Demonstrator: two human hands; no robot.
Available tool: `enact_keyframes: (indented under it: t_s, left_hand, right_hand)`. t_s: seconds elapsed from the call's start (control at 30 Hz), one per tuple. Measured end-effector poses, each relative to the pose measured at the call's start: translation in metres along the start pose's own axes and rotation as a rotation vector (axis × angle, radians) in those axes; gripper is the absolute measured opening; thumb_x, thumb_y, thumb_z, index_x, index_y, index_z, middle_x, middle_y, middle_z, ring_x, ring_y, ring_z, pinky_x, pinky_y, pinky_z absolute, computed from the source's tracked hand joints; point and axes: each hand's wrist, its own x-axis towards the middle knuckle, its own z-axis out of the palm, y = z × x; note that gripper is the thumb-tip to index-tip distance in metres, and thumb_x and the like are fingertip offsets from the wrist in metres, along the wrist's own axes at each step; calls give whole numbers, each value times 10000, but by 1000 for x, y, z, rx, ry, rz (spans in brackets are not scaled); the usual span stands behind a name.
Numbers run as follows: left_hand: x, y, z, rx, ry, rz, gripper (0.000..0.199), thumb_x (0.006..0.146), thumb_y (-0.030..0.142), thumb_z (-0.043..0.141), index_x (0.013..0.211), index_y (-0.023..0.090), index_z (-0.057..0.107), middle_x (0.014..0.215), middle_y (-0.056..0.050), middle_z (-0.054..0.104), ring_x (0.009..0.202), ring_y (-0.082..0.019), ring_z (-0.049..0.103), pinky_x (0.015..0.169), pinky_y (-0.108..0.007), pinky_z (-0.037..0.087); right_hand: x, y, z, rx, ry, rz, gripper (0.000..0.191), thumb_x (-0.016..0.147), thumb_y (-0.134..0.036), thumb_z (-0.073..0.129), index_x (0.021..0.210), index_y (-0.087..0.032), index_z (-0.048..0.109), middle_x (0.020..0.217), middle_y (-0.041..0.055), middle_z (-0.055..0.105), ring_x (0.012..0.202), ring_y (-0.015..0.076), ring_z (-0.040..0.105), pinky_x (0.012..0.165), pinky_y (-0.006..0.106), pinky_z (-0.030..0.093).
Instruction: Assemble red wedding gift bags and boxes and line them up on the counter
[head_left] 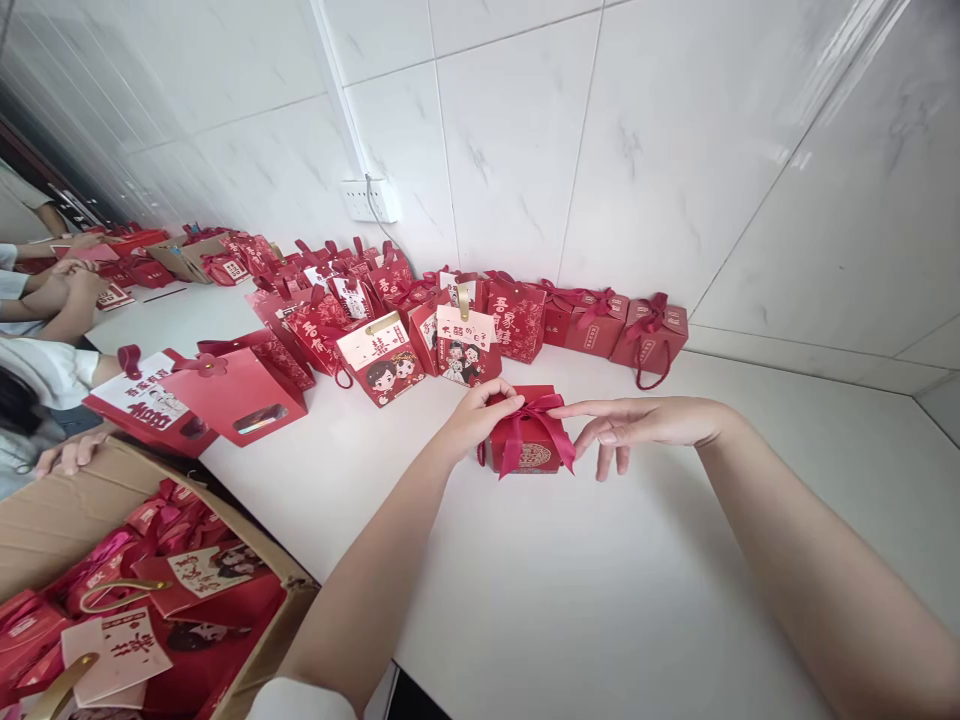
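Observation:
A small red gift box (534,456) with a gold round emblem stands upright on the white table, a dark pink ribbon bow (536,418) tied on its top. My left hand (484,412) is at the box's upper left, its thumb and fingers pinched on the left part of the bow. From the right, my right hand (637,425) reaches in with its index finger stretched to the right loop of the bow. Its other fingers are apart and hang beside the box, with nothing held.
Many red gift boxes (517,318) line the white tiled wall behind. At the lower left, a cardboard box (82,490) holds more red boxes. Other people's hands (75,450) are at the left. A wall socket (370,201) sits above the table (600,600).

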Motion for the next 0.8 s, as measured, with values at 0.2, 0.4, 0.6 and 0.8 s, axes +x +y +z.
enact_keyframes:
  t_s: [0.2,0.4,0.6,0.8]
  left_hand:
    - [1,-3,1,-8,2,12,295,811,482,582,845,194,523,856,0,587,730,-128,559,641,-229,428]
    - [1,-4,1,25,0,41,284,819,464,575,828,184,525,821,-1,577,713,-123,544,630,-225,412]
    - [1,-3,1,14,8,55,255,808,431,587,817,184,522,834,4,560,747,-128,533,653,-227,406]
    - [4,-3,2,-29,17,81,199,813,373,559,779,179,531,786,14,533,745,-121,501,684,-227,382]
  right_hand:
    - [0,-4,5,105,32,-169,628,945,-392,502,1494,-297,212,1368,119,517,938,237,689,760,336,539]
    - [14,-10,14,225,93,-167,540,958,-399,464,1464,-320,292,1462,107,410,793,193,720,588,247,537]
    - [26,-5,16,242,83,-184,639,909,-397,554,1470,-234,295,1370,151,510,808,203,719,535,206,515]
    - [28,0,14,233,89,-186,680,898,-431,554,1483,-248,259,1348,153,530,828,226,717,438,180,481]
